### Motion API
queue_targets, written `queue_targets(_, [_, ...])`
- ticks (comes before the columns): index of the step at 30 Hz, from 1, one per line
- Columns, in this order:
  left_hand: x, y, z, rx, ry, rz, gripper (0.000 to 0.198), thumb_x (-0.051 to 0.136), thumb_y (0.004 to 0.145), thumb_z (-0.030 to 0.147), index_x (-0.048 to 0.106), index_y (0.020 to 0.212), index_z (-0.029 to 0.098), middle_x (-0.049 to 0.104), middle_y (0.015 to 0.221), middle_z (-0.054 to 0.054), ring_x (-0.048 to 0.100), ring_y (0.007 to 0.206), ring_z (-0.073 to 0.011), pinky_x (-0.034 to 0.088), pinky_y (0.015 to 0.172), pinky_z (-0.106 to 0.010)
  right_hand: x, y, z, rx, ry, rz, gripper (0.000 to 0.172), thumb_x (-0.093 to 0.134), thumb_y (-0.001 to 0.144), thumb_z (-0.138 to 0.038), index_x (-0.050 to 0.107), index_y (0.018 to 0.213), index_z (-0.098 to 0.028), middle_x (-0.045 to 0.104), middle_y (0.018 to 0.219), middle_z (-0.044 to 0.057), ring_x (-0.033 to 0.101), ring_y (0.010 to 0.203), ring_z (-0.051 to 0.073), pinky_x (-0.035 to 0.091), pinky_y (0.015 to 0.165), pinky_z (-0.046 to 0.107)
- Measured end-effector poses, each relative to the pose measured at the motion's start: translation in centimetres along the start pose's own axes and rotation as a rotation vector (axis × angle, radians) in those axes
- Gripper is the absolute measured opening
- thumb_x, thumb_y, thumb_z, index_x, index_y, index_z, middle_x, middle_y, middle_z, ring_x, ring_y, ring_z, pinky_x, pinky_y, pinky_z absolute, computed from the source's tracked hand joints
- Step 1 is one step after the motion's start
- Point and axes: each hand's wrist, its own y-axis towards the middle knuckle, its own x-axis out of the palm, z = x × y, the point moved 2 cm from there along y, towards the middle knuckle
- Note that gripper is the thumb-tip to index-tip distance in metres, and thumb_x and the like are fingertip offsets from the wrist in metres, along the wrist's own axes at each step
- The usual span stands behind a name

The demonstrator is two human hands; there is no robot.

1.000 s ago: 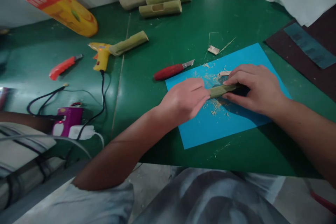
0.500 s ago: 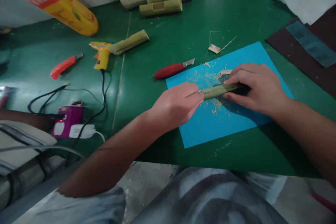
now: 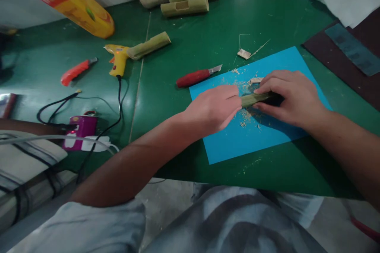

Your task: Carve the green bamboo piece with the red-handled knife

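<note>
A green bamboo piece (image 3: 248,101) is held level above a blue sheet (image 3: 221,146) scattered with pale shavings. My left hand (image 3: 215,106) is closed at its left end; whether the fingers also pinch something small is hidden. At the other end, my right hand (image 3: 292,95) grips the bamboo between thumb and fingers. A pale sliver (image 3: 255,80) lies beside my right fingers. Just left of the sheet's upper edge rests a red-handled knife (image 3: 196,78), its blade pointing right.
Beyond are a small pale chip (image 3: 244,53), cut bamboo tubes (image 3: 185,6), a yellow glue gun (image 3: 118,61), a red cutter (image 3: 77,72) and a large bottle (image 3: 80,8). A purple power adapter (image 3: 83,130) with cables sits left, near another person's arm (image 3: 26,126).
My left hand has slid right along the bamboo, closer to my right hand, covering more of it. My right hand has hardly moved. The view has shifted slightly.
</note>
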Motion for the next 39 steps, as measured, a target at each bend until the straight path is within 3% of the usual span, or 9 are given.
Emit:
queue_targets(9, [-0.4,0.5,-0.4,0.012,0.011,-0.036,0.031,0.047,0.109,0.025,0.073,0.093,0.018,0.071,0.09,-0.008,0.067,0.084,-0.0211,0.052,0.072,-0.034,0.3,0.0,0.2,-0.035,-0.015,0.037,0.024,0.069,0.093,-0.052,0.07,0.099,-0.029,0.077,0.113,0.009,0.071,0.106,0.035,0.047,0.078,0.049])
queue_targets(24, [-0.9,0.0,-0.7,0.035,0.063,-0.076,0.036,0.044,0.109,0.025,0.071,0.087,0.019,0.069,0.086,-0.007,0.066,0.08,-0.0208,0.051,0.069,-0.034,0.0,0.1,-0.2,0.004,0.0,-0.018,0.019,0.066,0.095,-0.053,0.07,0.102,-0.035,0.076,0.115,0.006,0.07,0.109,0.035,0.05,0.082,0.054])
queue_targets(30, [-0.6,0.3,-0.4,0.066,0.061,-0.011,0.033,0.046,0.109,0.024,0.072,0.09,0.016,0.069,0.087,-0.008,0.064,0.078,-0.0218,0.05,0.066,-0.035,0.1,0.2,-0.1,-0.01,0.005,-0.001,0.023,0.068,0.093,-0.052,0.071,0.1,-0.031,0.077,0.113,0.008,0.071,0.107,0.036,0.049,0.081,0.052])
queue_targets(39, [-0.8,0.0,-0.4,0.042,0.076,-0.022,0.031,0.048,0.108,0.023,0.073,0.09,0.017,0.07,0.087,-0.007,0.065,0.08,-0.0211,0.051,0.068,-0.033,0.2,0.2,0.1,-0.031,0.007,0.014,0.023,0.07,0.093,-0.052,0.071,0.1,-0.03,0.077,0.112,0.008,0.071,0.106,0.035,0.049,0.08,0.05])
